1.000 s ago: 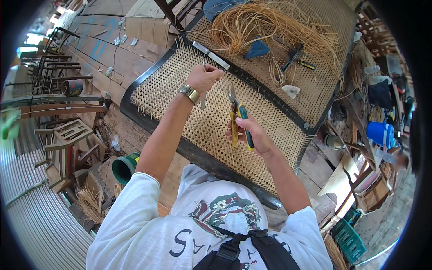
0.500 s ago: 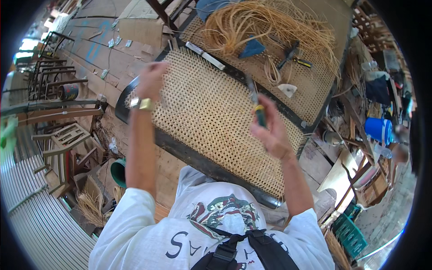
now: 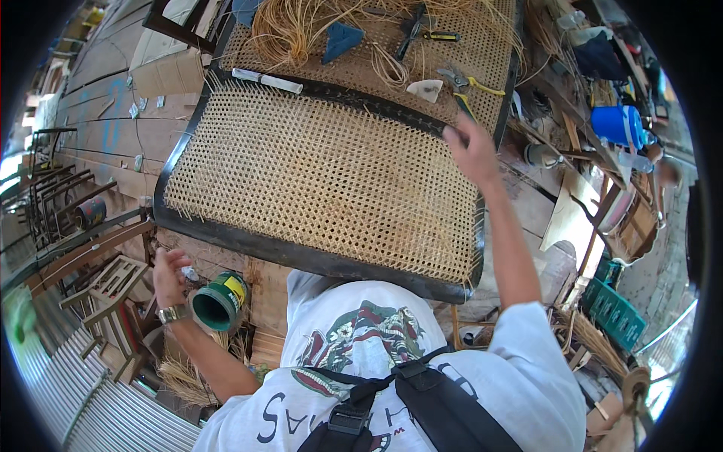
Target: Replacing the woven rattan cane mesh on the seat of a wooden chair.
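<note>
A woven cane panel in a black frame point(image 3: 324, 166) lies across in front of me, with loose cane ends along its left and right edges. My right hand point(image 3: 476, 154) is over the frame's far right corner, thumb and fingers apart. Just beyond its fingertips, pliers point(image 3: 455, 76) with yellow-green handles lie spread on the farther cane panel point(image 3: 354, 64); whether a fingertip still touches one handle I cannot tell. My left hand point(image 3: 169, 277) is low on the left, off the panel, fingers apart and holding nothing. Beside it stands a green can point(image 3: 217, 303).
On the farther panel rest a bundle of cane strands point(image 3: 290, 34), a blue cloth scrap point(image 3: 343, 41), a yellow-black tool point(image 3: 441, 36) and a whitish lump point(image 3: 425, 90). A white strip point(image 3: 267, 80) lies along the frame. Wooden chair parts point(image 3: 113, 290) stand left; a blue bucket point(image 3: 617, 125) is right.
My left hand has come off the panel's left end and down toward the can. My right hand has moved right and let go of the pliers, now on the farther panel. The view has shifted.
</note>
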The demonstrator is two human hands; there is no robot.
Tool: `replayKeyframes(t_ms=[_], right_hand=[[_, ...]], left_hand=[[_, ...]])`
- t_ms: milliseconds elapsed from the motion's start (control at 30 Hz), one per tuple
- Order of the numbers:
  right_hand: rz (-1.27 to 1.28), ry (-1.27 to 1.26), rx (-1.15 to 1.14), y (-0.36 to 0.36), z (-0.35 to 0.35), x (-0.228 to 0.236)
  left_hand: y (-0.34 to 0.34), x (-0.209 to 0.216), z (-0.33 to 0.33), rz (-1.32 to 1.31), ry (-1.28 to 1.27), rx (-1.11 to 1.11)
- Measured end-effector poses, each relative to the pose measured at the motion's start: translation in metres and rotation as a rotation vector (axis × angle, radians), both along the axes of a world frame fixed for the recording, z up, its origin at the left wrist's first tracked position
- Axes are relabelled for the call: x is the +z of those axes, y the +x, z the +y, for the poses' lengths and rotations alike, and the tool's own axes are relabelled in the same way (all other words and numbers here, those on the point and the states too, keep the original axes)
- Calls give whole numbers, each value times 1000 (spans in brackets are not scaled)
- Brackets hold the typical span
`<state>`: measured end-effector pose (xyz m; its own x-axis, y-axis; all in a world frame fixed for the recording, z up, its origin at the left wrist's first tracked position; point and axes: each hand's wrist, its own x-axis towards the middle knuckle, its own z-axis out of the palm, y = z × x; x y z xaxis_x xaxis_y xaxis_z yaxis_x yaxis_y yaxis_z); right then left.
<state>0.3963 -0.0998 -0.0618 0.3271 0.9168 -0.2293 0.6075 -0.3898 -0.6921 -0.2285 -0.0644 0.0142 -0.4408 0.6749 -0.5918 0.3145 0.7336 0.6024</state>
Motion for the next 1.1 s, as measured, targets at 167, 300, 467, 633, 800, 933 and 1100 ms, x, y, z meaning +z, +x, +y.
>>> replayKeyframes(t_ms=[167,300,467,633,800,933,1100], right_hand=[[-87,126,185,-83,-92,0],[49,110,-2,-95,-108,-14],[477,-44,-92,-82,-105,-11],[654,-253,-138,-51,-98,-3],[578,-118,12,-40,-107,-20],[570,-80,-55,-56,-99,-37],[390,-59,-49,-56,-73,-35]], left_hand=[[171,24,-5,-558,-36,-393],[294,10,-21,-576,-139,-821],[382,-82,-12,-574,-90,-1013],[421,-94,1,-619,-161,-829],[429,-91,14,-775,-319,-718],[430,-95,16,-692,-262,-726],[421,-92,37,-689,-236,-689]])
